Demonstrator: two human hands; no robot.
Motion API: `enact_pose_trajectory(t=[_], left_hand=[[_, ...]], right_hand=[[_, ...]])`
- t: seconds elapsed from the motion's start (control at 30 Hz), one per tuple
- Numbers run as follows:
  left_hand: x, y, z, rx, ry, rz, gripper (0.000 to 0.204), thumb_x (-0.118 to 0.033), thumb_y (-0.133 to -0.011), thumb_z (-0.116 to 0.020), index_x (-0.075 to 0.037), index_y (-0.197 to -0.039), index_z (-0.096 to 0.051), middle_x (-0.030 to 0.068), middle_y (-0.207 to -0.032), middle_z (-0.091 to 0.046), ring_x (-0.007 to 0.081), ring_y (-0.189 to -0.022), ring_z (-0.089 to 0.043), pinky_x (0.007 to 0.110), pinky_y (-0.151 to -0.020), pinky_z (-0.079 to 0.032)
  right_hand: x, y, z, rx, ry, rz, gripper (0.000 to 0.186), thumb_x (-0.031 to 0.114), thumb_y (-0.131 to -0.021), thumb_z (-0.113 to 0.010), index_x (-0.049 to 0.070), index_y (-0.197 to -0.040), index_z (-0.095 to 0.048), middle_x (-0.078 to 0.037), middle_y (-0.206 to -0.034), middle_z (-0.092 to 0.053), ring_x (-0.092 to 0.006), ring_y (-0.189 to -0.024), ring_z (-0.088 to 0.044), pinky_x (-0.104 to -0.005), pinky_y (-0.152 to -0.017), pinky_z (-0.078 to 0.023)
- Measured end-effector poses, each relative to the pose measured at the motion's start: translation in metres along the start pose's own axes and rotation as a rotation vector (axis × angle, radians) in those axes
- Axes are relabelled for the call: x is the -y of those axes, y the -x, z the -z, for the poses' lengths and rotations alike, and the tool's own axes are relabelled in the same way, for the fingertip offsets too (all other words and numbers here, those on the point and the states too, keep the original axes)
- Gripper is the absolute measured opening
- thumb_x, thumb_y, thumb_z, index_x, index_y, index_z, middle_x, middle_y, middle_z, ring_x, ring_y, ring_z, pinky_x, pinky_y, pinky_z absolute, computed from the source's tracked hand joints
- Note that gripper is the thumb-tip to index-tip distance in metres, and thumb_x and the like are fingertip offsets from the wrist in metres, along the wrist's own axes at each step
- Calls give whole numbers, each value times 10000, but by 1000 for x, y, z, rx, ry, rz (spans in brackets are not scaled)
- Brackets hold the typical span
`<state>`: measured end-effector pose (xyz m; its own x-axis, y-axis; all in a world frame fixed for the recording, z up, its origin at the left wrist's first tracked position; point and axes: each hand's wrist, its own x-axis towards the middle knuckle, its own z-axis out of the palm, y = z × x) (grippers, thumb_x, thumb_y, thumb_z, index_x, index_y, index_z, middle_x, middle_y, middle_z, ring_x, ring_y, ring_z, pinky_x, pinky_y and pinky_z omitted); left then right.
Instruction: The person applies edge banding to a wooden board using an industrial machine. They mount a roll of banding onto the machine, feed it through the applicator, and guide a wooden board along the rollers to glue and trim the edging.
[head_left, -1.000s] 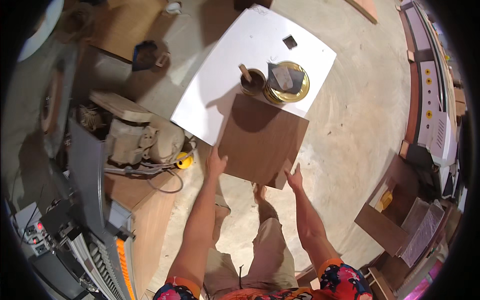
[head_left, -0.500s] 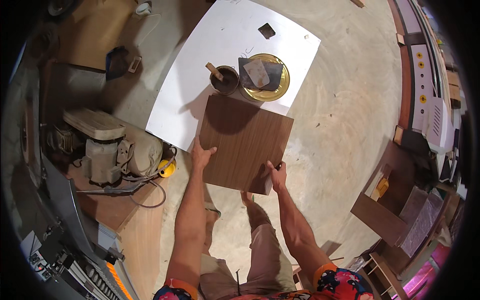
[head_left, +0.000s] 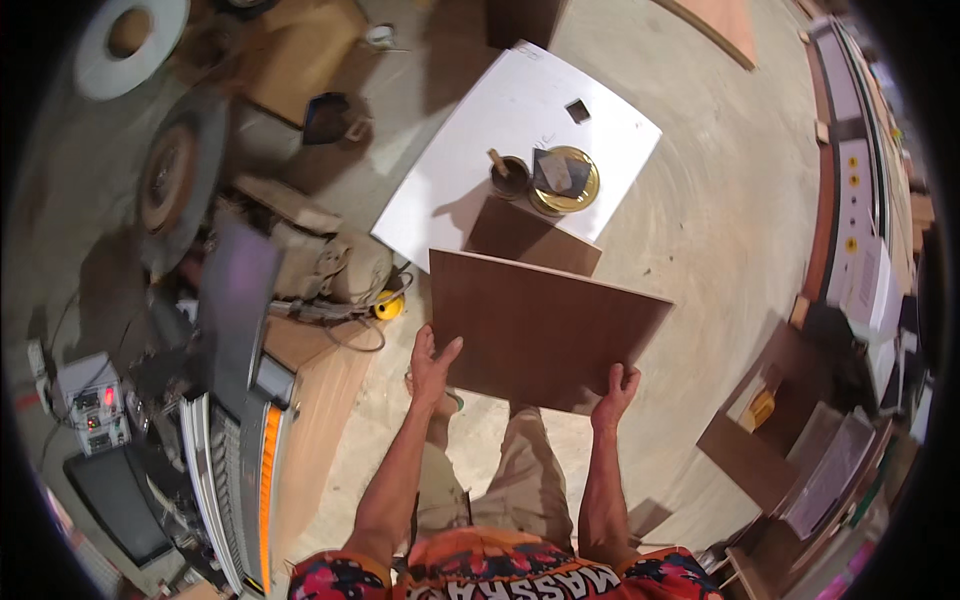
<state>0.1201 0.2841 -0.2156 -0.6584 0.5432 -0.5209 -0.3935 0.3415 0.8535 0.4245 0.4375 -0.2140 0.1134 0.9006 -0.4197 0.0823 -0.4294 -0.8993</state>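
A brown wooden board (head_left: 540, 330) is raised and tilted between my hands. My left hand (head_left: 432, 365) grips its left edge, thumb on the near face, and my right hand (head_left: 614, 393) grips the lower right corner. Behind it another brown board (head_left: 535, 235) lies on the near part of a white sheet (head_left: 430, 190). On the sheet stand a small can (head_left: 518, 185) with a wooden stick in it and a gold round tin (head_left: 585, 200) with a dark flat piece on top. A small dark square (head_left: 578, 111) lies farther back on the sheet.
At left are a dusty compressor (head_left: 350, 265) with a hose, a grey panel (head_left: 235, 300), a wheel-like disc (head_left: 165, 175) and a machine with orange trim (head_left: 268, 490). At right stand a long white machine (head_left: 850, 210) and a brown box (head_left: 745, 450). My legs show below the board.
Half a second ago both hands held a board against the sheet. Now the top board is lifted toward me and tilted up, revealing another board beneath. The surroundings have shifted in view.
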Motion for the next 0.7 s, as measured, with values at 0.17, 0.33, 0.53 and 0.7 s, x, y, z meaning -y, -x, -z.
enact_pose_trajectory(t=[0.17, 0.33, 0.53, 0.7], left_hand=[[-101, 80, -6, -48, 366, -170, 537, -39, -935, -757, -10, -1392, -476, 121, -1462, -536, 210, -1360, -494, 362, -1150, -400], [-204, 140, 21, -49, 357, -462, 573, -3, -947, -715, -23, -1458, -457, 109, -1491, -515, 202, -1397, -466, 368, -1162, -392], [-297, 162, 48, -150, 351, -716, 696, -36, -930, -762, -12, -1543, -432, 116, -1492, -543, 221, -1376, -519, 381, -1163, -410], [-426, 246, 105, -318, 182, -1291, 655, -139, -1055, -592, -28, -1631, -302, 167, -1672, -348, 257, -1512, -387, 429, -1255, -292]], right_hand=[[64, -6, 20, 163, -195, 358, 561, 426, -1051, -586, 15, -1425, -505, -87, -1313, -574, -206, -1227, -507, -381, -1105, -353], [177, 5, -22, 365, -328, 455, 499, 442, -1049, -566, 4, -1287, -598, -106, -1297, -609, -236, -1213, -550, -423, -1078, -403], [282, 28, -63, 383, -557, 590, 196, 246, -975, -650, 73, -903, -595, -50, -1049, -648, -193, -1024, -581, -399, -958, -469], [356, 113, -110, 507, -748, 586, 174, 212, -968, -673, 63, -1056, -688, 45, -1000, -631, -72, -908, -552, -277, -837, -463]])
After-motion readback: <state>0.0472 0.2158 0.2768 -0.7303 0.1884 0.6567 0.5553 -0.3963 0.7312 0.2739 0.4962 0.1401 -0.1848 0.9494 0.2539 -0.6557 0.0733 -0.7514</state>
